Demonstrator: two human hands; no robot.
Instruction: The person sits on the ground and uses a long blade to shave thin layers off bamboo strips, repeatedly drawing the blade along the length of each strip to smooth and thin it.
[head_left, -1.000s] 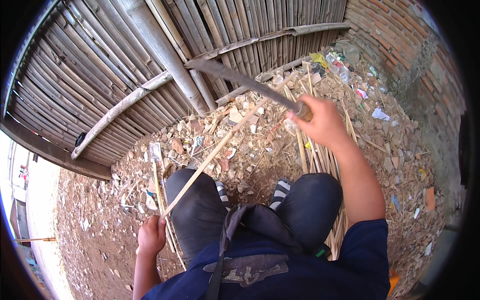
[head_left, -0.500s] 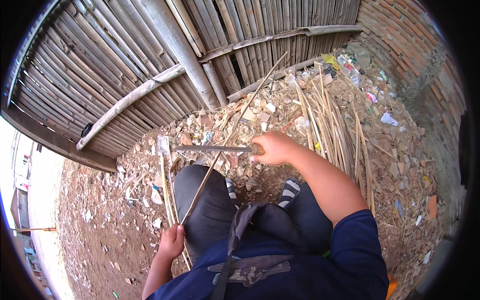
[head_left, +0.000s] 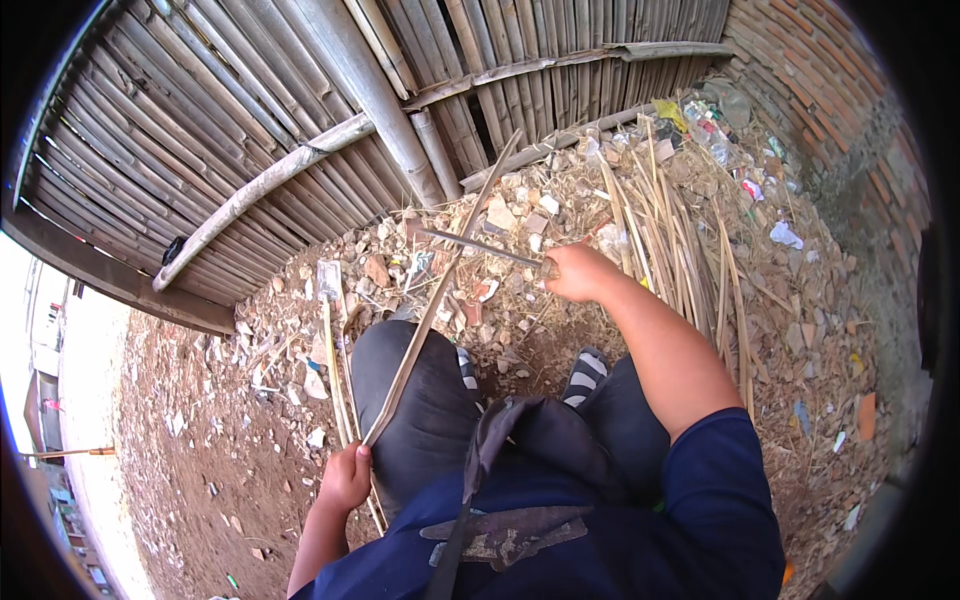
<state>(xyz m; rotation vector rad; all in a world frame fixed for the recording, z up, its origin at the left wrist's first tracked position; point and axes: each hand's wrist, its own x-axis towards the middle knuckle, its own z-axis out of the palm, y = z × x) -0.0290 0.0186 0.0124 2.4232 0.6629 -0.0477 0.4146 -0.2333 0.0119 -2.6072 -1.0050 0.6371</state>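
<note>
My left hand [head_left: 347, 477] is closed round the near end of a long bamboo strip [head_left: 408, 366], beside my left thigh. The strip slants away to the right across my left knee, its far end over the rubble. In my right hand [head_left: 580, 273] is the handle of a long knife [head_left: 490, 249], held out in front of my knees. Its narrow blade points left and crosses the strip's far half; whether it cuts in cannot be made out. Two or so thin bamboo strips [head_left: 335, 385] lie by my left leg, passing near the left hand.
A bundle of bamboo strips [head_left: 690, 265] lies on the ground to the right. Beyond the stony ground stands a bamboo slat wall [head_left: 270, 120], with a brick wall [head_left: 840, 90] at the right. Plastic litter [head_left: 715, 130] gathers in the far corner.
The knife has moved away from me and slightly right, its blade now slanting. The bamboo strip's far end has swung left, and its broader face shows. My left hand has hardly moved.
</note>
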